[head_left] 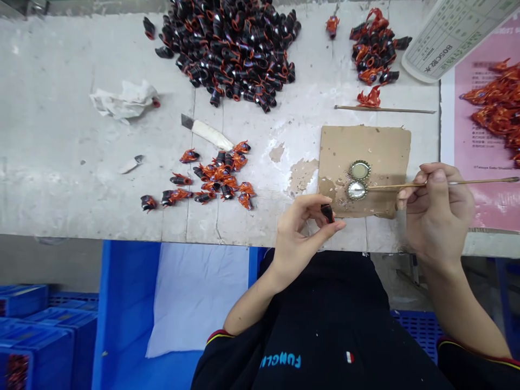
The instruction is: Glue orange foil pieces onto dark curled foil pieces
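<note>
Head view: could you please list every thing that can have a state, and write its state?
left hand: pinching a small black piece
right hand: gripping a thin stick, tip in the lower bottle cap
upper bottle cap: inverted, on the cardboard
knife: lying flat, handle wrapped
white rag: crumpled

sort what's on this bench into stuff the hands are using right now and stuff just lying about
In use:
- left hand pinching a small black piece
- right hand holding a thin stick, tip at the lower bottle cap
- upper bottle cap
- cardboard square

Lying about:
- big black pile
- crumpled tissue
- taped blade
- spare stick
</note>
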Tool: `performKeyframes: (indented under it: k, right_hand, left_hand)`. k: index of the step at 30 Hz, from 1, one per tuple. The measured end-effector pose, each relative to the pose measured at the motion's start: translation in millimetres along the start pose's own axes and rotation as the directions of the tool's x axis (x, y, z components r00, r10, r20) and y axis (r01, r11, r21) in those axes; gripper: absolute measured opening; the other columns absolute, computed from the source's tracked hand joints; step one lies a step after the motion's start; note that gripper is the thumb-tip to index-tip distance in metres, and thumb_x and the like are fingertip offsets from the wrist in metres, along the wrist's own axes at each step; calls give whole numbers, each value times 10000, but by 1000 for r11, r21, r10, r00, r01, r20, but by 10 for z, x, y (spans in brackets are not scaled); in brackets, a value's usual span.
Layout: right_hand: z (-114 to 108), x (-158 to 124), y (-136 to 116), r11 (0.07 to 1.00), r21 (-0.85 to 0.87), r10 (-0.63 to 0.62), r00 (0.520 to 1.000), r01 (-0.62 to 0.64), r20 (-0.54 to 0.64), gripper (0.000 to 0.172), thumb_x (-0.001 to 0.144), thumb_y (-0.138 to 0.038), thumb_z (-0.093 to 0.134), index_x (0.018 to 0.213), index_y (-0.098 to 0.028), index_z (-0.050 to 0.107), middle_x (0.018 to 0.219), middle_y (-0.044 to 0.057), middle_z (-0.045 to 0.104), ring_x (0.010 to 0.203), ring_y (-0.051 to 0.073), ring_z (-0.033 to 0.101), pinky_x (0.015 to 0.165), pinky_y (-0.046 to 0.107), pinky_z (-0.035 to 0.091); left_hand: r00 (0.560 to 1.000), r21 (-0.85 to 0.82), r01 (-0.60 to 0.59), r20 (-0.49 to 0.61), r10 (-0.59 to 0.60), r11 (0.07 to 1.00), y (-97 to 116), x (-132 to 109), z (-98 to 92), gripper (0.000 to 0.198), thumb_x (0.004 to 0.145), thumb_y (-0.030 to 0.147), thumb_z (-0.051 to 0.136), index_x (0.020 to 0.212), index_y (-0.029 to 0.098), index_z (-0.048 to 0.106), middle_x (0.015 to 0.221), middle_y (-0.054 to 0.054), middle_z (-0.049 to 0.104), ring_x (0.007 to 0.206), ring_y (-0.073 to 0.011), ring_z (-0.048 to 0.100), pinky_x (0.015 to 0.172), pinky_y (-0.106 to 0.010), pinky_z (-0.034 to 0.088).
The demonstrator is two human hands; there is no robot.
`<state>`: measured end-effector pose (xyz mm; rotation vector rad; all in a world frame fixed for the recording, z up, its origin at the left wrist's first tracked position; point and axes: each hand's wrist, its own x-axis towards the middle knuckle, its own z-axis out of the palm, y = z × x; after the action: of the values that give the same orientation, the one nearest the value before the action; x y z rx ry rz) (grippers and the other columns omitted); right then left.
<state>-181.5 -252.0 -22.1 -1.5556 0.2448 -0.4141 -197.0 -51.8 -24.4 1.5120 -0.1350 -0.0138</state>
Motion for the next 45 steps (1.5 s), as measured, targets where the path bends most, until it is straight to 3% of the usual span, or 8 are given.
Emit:
performKeyframes:
  k: [5,14,23,30,38,45]
  right_hand:
    - [0,-37,-29,1000,-23,-21,999,21,-26,140,937,-330,628,902,-212,694,725,-33,581,528,67,602,447,208,517]
    - [3,-47,0,999,33,-20,1000,21,-18,126,939,-310,647,915,-204,709,734,-41,598,543,65,630,452,206,525]
    - [3,-37,25,997,75,-12,1000,13,-11,122,931,-282,663,904,-179,722,725,-27,603,540,53,631,470,173,521]
    - [16,-33,16,993,113,-35,999,33,15,107,940,-262,645,914,-209,735,730,-24,606,542,59,631,454,172,520]
    - [71,-3,-39,979,179,-95,995,97,-21,119,949,-311,631,895,-262,725,696,-41,543,465,51,537,366,176,440]
    - [146,-81,-65,966,181,-209,968,183,139,139,978,-294,588,936,-254,714,736,-47,541,459,38,537,380,165,455]
  left_hand:
    - [999,92,-32,22,30,995,-5,9,-20,284,838,258,781,1102,208,688,844,7,681,718,-77,642,728,-183,581]
    - [998,-40,-21,54,23,999,27,35,5,302,840,145,763,1118,225,678,850,30,708,796,-51,709,775,-93,567]
    - [998,-33,-31,61,33,999,9,40,13,307,844,161,762,1134,231,688,939,8,736,815,-63,725,782,-113,584]
    - [997,-54,7,73,-3,999,21,51,29,328,803,170,804,1107,208,688,880,13,741,802,-73,733,773,-114,594]
    - [994,-74,54,96,-47,996,-17,77,148,364,762,195,838,1098,190,698,852,8,750,773,-85,727,762,-144,613]
    - [989,-47,92,122,-85,995,-36,62,154,372,757,232,845,1101,185,711,805,10,740,731,-81,715,701,-117,593]
